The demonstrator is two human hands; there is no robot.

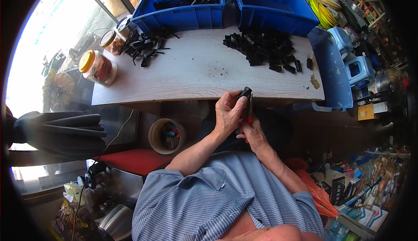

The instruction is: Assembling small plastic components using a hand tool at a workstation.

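Note:
Just past the table's near edge, my left hand pinches a small black plastic part between thumb and fingers. Below and to its right, my right hand is closed round a red-handled hand tool that looks like pliers. Its dark metal end reaches up beside the black part; whether they touch I cannot tell. On the white wood-grain table lie two heaps of black parts: a right heap of short blocky pieces and a left heap of pieces with thin prongs.
Along the table's back stand a blue bin with black parts inside and another blue bin. Two lidded jars, one a yellow-lidded jar, stand at the left edge. A round waste bucket is below the table. Clutter fills the right side.

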